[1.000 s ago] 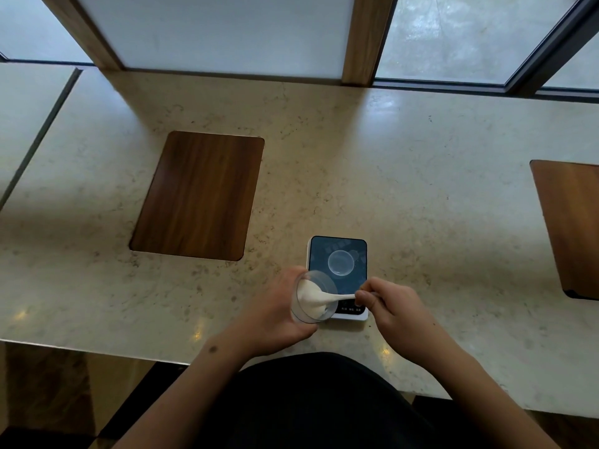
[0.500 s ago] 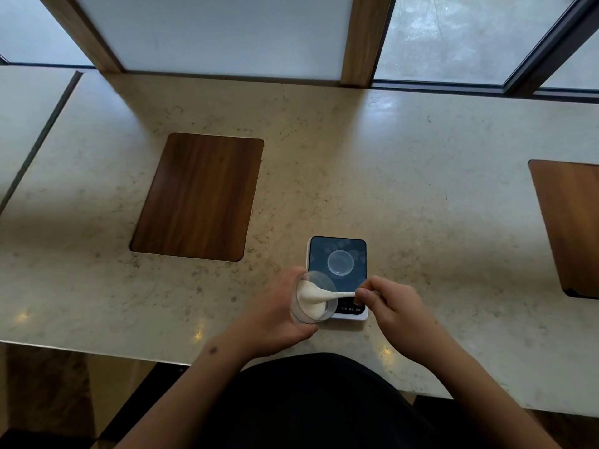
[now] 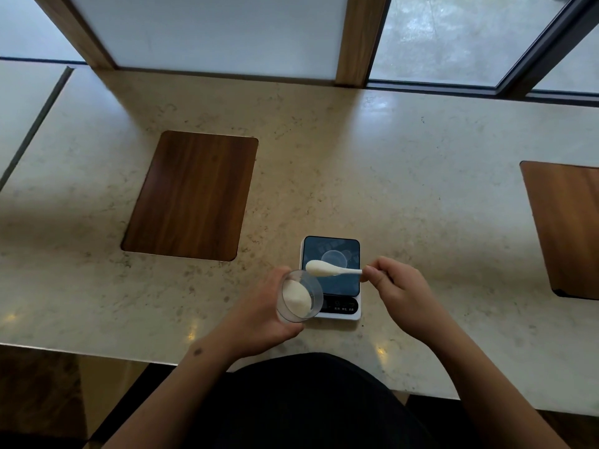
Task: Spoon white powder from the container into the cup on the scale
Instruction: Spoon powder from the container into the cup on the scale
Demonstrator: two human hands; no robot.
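My left hand (image 3: 259, 311) grips a clear container (image 3: 299, 296), tilted toward me, with white powder inside. It hangs just left of a small scale (image 3: 331, 277) with a dark top. On the scale stands a small clear cup (image 3: 335, 260). My right hand (image 3: 400, 288) pinches the handle of a white spoon (image 3: 327, 269). The spoon's bowl carries a heap of white powder and hovers over the cup's near left rim, outside the container.
The pale stone counter (image 3: 389, 189) holds a wooden inset panel (image 3: 191, 196) at the left and another (image 3: 564, 228) at the right edge. Window frames run along the back. The counter's near edge lies just below my wrists.
The spoon has left the container and risen to the right, over the cup on the scale, loaded with powder. The container has stayed in my left hand.
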